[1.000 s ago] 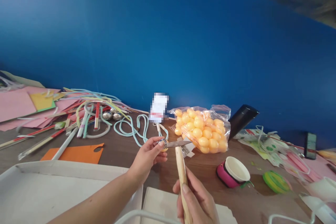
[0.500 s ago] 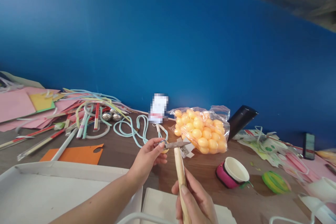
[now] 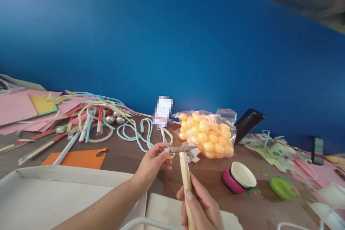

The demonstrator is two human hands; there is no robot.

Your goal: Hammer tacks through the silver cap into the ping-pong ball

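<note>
Grips the hammer [image 3: 184, 172] by its handle in the right hand [image 3: 201, 206]; pinches a small metal piece [image 3: 167, 148] at its head with the left hand [image 3: 152, 163], above the bench [image 3: 126, 156], near the ball bag [image 3: 206, 134].

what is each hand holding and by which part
Right hand: hammer, low on its wooden handle. Left hand: small metal piece, pinched between fingers.

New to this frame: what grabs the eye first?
The deep blue wall fills the upper frame. Mid-frame sits a clear bag of orange balls. In front, the right hand holds a wooden-handled hammer, its head at a small metal piece pinched by the left hand.
</note>
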